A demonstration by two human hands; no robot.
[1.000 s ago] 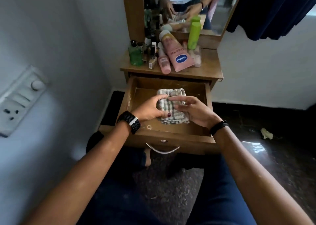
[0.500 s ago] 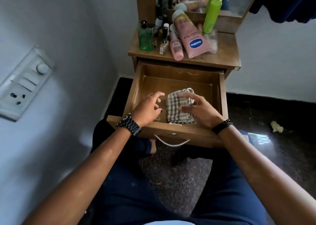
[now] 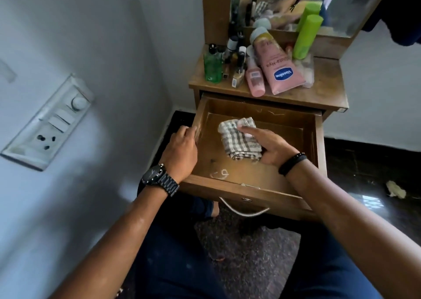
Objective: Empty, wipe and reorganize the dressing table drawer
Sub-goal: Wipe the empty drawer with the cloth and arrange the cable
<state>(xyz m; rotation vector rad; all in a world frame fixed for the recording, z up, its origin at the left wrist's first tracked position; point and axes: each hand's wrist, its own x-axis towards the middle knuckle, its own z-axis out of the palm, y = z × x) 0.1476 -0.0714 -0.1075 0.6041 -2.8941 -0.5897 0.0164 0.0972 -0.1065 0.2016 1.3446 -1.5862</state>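
Head view looks down on the open drawer point(image 3: 316, 148), and I'll place everything else off that. It's pulled well out from under the tabletop point(image 3: 325, 89) and looks emptied: nothing inside but the cloth point(image 3: 237, 139), sitting on the drawer floor a bit left of the middle. All the bottles point(image 3: 273, 71) are crowded on the tabletop just behind the drawer, so I'd guess we're in the wipe stage, with reorganizing not started. Left hand point(image 3: 181, 153) is curled over the drawer's left wall, gripping it to brace things. Right hand point(image 3: 271, 148) is inside the drawer, lying flat on the cloth with the fingers spread over it and the thumb tucked at its near edge, so more pressing than pinching. The cloth looks like a soft, light, folded checked rag; it should bunch and slide easily, so a flat palm on top is the way to push it, or pinch a folded edge to lift it. The bottles look light but tippy, and the pink tubes already lean on each other. Hard to make out: the drawer's near right corner is behind the right forearm, there are pale scuffs near the front I can't identify, and the small bottles at the back blur together.
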